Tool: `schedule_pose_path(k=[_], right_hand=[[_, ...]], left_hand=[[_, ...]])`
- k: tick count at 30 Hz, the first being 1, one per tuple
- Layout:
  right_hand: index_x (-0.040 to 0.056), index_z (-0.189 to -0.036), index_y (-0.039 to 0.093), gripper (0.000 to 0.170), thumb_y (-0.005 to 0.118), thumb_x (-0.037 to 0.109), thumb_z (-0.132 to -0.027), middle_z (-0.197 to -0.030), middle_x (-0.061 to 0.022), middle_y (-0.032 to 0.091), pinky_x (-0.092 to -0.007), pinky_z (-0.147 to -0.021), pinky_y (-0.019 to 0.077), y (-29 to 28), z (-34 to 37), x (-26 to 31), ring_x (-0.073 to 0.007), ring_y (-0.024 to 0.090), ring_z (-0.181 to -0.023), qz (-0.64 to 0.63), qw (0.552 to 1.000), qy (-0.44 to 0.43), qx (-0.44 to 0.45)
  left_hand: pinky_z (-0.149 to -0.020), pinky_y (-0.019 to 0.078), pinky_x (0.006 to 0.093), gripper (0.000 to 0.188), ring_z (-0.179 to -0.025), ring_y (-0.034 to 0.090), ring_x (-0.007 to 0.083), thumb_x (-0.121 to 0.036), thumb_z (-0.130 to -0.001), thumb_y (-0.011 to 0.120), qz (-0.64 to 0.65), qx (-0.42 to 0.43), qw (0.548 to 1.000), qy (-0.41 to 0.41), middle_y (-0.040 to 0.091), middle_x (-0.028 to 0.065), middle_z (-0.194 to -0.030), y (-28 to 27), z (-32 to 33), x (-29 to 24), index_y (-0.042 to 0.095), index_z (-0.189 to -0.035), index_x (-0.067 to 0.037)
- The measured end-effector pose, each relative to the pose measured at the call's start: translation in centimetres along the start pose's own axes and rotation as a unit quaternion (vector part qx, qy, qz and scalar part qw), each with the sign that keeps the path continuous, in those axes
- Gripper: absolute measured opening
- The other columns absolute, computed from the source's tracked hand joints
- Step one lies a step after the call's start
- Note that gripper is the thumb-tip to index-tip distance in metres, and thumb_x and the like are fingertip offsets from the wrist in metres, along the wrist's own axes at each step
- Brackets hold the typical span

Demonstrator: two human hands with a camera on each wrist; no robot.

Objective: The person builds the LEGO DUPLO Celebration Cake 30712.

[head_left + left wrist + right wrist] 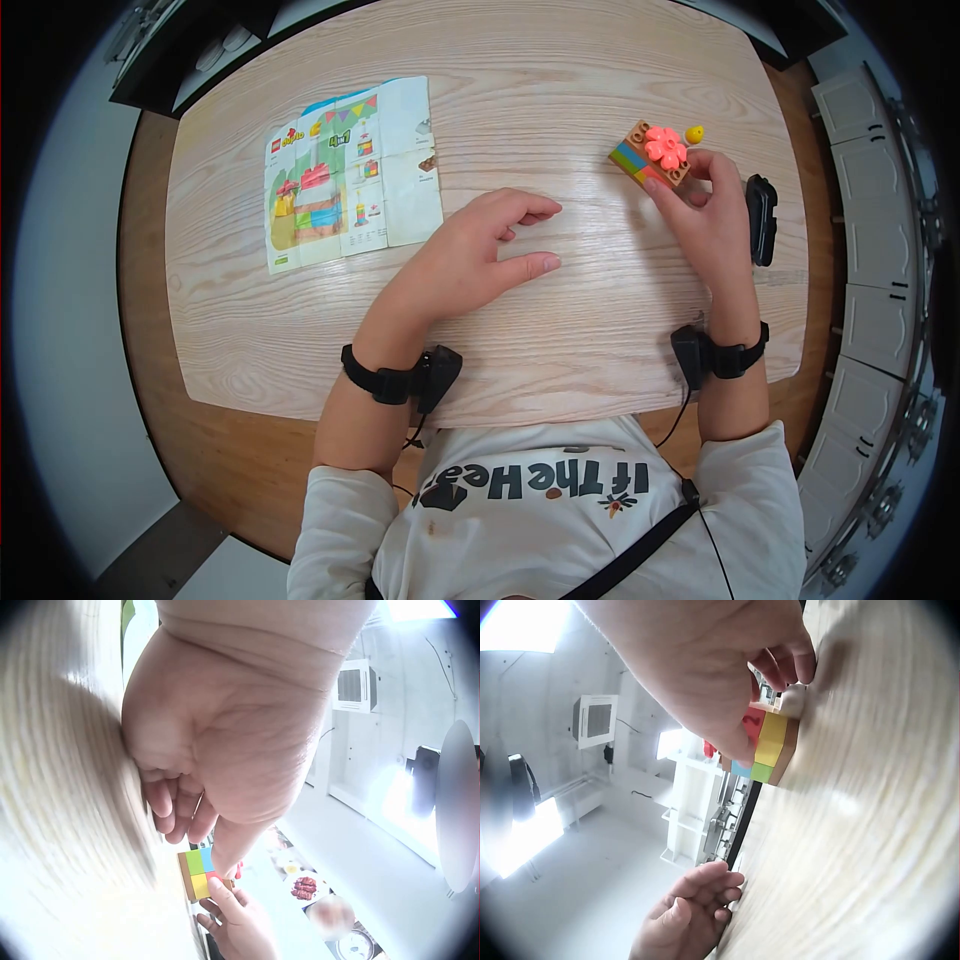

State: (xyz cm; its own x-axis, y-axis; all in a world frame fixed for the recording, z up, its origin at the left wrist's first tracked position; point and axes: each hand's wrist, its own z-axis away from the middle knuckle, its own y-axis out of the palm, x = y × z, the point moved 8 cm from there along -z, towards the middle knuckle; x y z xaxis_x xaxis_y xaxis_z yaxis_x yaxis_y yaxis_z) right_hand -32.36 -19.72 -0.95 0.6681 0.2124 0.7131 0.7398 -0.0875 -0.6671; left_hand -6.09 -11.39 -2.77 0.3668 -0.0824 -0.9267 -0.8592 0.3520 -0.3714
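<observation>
My right hand [705, 215] is at the far right of the table, gripping a small toy-brick build [634, 160] by its near corner, thumb on the front side. The build has brown bricks at its ends, a coloured front with yellow, green, blue and red squares [777, 739], and a coral flower piece [668, 148] on top. A small yellow rounded piece [695, 133] shows just beyond the flower. My left hand [480, 245] is over the middle of the table, fingers loosely bent, holding nothing. In the left wrist view its palm [232, 742] is close above the wood.
A creased instruction sheet [405, 195] with brick pictures lies on the left part of the light wooden table [560, 350]. A black case-like object [762, 220] sits by the right edge, right beside my right hand. White cabinets [870, 180] stand beyond that edge.
</observation>
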Motion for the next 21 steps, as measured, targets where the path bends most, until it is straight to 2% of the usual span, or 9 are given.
schedule_pose_path(k=[4,10,13,16,19,20,21], right_hand=[[-0.0015,-0.117,0.059,0.059,0.098,0.028,-0.084,-0.11,-0.0109,0.062,-0.0347,-0.085,0.0545,0.2,-0.2,-0.9,-0.0186,0.06,-0.097,-0.029,0.998,0.061,0.008],[-0.0013,-0.12,0.059,0.068,0.101,0.035,-0.08,-0.116,-0.0135,0.067,-0.0349,-0.089,0.0553,-0.7,0.0,-0.1,-0.0216,0.065,-0.105,0.036,0.999,0.025,0.004],[-0.002,-0.122,0.06,0.072,0.101,0.039,-0.079,-0.119,-0.0141,0.068,-0.036,-0.091,0.0559,-2.5,-0.1,0.2,-0.0234,0.067,-0.108,0.07,0.997,-0.007,-0.044],[-0.0027,-0.123,0.062,0.069,0.097,0.043,-0.084,-0.118,-0.014,0.069,-0.0387,-0.094,0.0566,-6.0,-0.6,0.7,-0.0246,0.067,-0.109,-0.027,0.993,0.016,-0.115],[-0.0029,-0.123,0.064,0.066,0.09,0.049,-0.091,-0.116,-0.0143,0.071,-0.0409,-0.094,0.0572,-10.7,-0.8,-1.9,-0.0252,0.068,-0.106,0.007,0.979,0.076,-0.188],[-0.0056,-0.131,0.065,0.074,0.085,0.054,-0.093,-0.126,-0.019,0.073,-0.0434,-0.097,0.0581,-11.3,-1.3,-4.3,-0.0309,0.072,-0.112,0.09,0.981,0.069,-0.157],[-0.0052,-0.135,0.064,0.076,0.084,0.054,-0.093,-0.129,-0.0208,0.073,-0.0439,-0.098,0.0581,-11.3,-1.4,-5.8,-0.0329,0.072,-0.115,0.156,0.978,0.076,-0.118]], left_hand=[[-0.102,0.0512,0.0346,0.053,-0.123,0.063,0.0218,-0.023,-0.097,0.085,0.001,0.0,1.0,-0.005,0.069,0.0088,-0.138,0.0,0.0,-0.1,0.067,-0.143,-0.006],[-0.103,0.0515,0.0354,0.053,-0.123,0.063,0.023,-0.023,-0.097,0.084,-0.036,0.002,0.999,0.005,0.069,0.0094,-0.137,0.2,0.0,-0.7,0.067,-0.144,-0.007],[-0.103,0.0516,0.0353,0.051,-0.123,0.063,0.0226,-0.022,-0.097,0.083,-0.039,0.001,0.999,-0.003,0.069,0.0091,-0.137,0.3,0.2,-1.1,0.067,-0.143,-0.007],[-0.103,0.0517,0.0342,0.048,-0.121,0.064,0.0204,-0.02,-0.098,0.082,-0.024,-0.012,1.0,0.0,0.071,0.0076,-0.134,-0.1,0.6,-1.6,0.068,-0.142,-0.006],[-0.103,0.0517,0.0328,0.045,-0.119,0.065,0.0181,-0.019,-0.099,0.081,-0.004,-0.041,0.999,0.029,0.073,0.0064,-0.131,-1.4,0.9,-2.5,0.069,-0.139,-0.005],[-0.103,0.0517,0.0323,0.044,-0.119,0.066,0.0175,-0.019,-0.099,0.081,-0.002,-0.058,0.997,0.049,0.074,0.0062,-0.129,-2.1,1.1,-3.3,0.07,-0.139,-0.005],[-0.103,0.0516,0.0318,0.043,-0.118,0.066,0.017,-0.019,-0.099,0.081,0.001,-0.075,0.995,0.067,0.074,0.0061,-0.128,-2.6,1.6,-4.3,0.07,-0.138,-0.004]])
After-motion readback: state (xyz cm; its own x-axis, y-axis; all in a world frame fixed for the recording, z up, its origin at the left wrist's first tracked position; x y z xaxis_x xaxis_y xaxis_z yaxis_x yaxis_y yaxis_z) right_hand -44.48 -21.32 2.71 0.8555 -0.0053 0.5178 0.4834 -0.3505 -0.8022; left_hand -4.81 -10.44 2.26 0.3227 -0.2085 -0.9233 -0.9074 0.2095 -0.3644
